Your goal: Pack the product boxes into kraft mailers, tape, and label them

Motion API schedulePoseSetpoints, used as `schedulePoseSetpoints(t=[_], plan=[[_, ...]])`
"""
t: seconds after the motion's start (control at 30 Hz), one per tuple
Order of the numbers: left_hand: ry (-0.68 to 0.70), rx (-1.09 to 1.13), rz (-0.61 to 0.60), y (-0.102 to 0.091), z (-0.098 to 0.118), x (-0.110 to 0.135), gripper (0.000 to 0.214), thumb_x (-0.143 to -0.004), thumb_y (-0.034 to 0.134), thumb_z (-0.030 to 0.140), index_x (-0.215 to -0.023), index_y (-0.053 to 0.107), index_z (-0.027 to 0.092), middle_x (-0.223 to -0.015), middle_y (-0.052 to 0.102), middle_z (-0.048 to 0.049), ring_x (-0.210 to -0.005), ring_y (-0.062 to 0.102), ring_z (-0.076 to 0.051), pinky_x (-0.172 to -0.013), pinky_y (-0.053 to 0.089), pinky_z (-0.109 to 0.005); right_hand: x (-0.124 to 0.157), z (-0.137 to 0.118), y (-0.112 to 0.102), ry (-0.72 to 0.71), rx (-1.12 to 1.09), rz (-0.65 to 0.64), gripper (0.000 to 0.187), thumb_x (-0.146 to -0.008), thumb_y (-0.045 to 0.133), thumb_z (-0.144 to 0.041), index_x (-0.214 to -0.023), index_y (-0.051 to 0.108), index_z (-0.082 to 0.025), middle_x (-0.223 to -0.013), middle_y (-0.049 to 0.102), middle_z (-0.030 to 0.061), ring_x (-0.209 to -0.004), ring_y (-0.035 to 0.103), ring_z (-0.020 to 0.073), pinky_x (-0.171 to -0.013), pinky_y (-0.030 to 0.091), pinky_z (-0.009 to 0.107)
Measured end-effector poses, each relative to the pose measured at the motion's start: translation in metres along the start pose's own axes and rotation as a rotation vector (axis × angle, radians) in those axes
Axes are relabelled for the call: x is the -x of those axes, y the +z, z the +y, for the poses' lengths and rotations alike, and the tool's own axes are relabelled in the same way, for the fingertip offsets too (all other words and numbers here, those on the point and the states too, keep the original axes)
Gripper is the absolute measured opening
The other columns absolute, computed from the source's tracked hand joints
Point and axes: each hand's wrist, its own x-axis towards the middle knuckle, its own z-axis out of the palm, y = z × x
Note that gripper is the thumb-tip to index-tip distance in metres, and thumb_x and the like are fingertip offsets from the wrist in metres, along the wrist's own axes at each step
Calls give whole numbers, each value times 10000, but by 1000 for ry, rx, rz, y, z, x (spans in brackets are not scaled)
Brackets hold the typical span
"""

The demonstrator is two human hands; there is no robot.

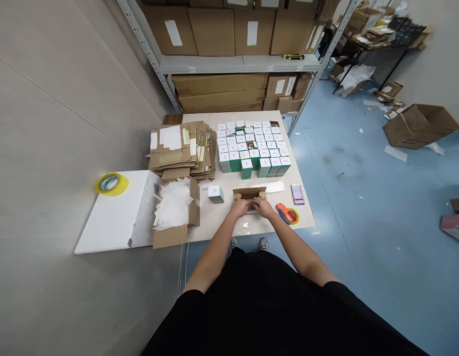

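Brown box (pixel 249 194), open-topped — seemingly plain cardboard

Has a plain grey wall (pixel 59 123) along the left and a blue floor (pixel 326 173), scuffed in places, to the right. Includes a pale desk (pixel 207 222) before a grey metal shelving rack (pixel 218 63), plus a dark-legged second desk (pixel 393 69) near the right-hand wall (pixel 444 69).

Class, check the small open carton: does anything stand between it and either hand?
Nothing visible does: the left hand and right hand are both at the open carton; the lone white-topped box stands apart, to its left.
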Motion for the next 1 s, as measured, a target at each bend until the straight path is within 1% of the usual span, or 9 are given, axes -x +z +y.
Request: schedulePoseSetpoints(t=[0.1,0.23,0.37,0.47,0.57,0.67,0.77,0.87,1.0], plan=[[-24,-160,-11,0,-11,11,360,-901,696,311,-1238,765,204,-1347,677,-170,-1378,521,-359,-1148,428,-433,8,11,-1,16,202,-30,398,-933,627,-203,-1324,701,-221,-1561,536,121,-1532,372,296,-1208,387,457],[-51,-265,76,2,-24,34,580,-862,756,464,-1375,670,207,-1621,443,-156,-1511,345,-379,-1194,356,-490,25,35,-1,47,339,28,552,-912,709,-340,-1446,607,-246,-1664,393,122,-1596,215,353,-1218,344,528],[-197,-291,90,10,-27,40,810,-769,826,591,-1450,593,221,-1689,324,-181,-1544,273,-424,-1211,295,-573,29,57,8,156,325,16,857,-862,755,-531,-1603,410,-275,-1725,282,111,-1611,91,435,-1230,266,612],[-253,-233,96,21,-32,36,920,-743,864,572,-1521,513,228,-1719,261,-186,-1576,231,-415,-1256,198,-599,27,72,19,176,258,27,985,-857,733,-593,-1666,267,-280,-1753,204,95,-1618,1,440,-1255,180,638],[-226,-103,133,35,-41,36,903,-742,893,494,-1508,533,181,-1747,170,-182,-1585,258,-369,-1268,273,-475,27,86,32,144,154,36,994,-873,718,-551,-1682,203,-292,-1760,175,95,-1627,75,391,-1263,214,595],[-184,9,202,53,-47,42,632,-793,863,456,-1328,692,168,-1772,76,-121,-1546,365,-346,-1199,411,-377,28,95,46,86,47,66,980,-860,738,-437,-1679,221,-285,-1760,168,111,-1617,194,336,-1246,308,517],[-196,60,267,67,-46,46,393,-877,790,432,-1178,767,182,-1777,54,-73,-1405,554,-334,-1122,496,-373,27,98,55,57,-21,92,939,-858,703,-319,-1675,244,-259,-1764,145,115,-1606,252,282,-1203,397,442],[-234,51,278,70,-42,45,294,-917,751,371,-1148,780,191,-1776,62,-68,-1242,671,-308,-1078,529,-397,25,96,50,35,8,95,895,-853,679,-292,-1660,294,-242,-1749,209,121,-1580,314,278,-1193,410,435],[-235,16,257,67,-39,44,261,-916,757,335,-1129,783,187,-1778,51,-71,-1242,665,-295,-1078,523,-385,21,87,29,72,154,123,750,-878,670,-413,-1571,467,-210,-1659,408,144,-1519,390,333,-1230,341,489]])
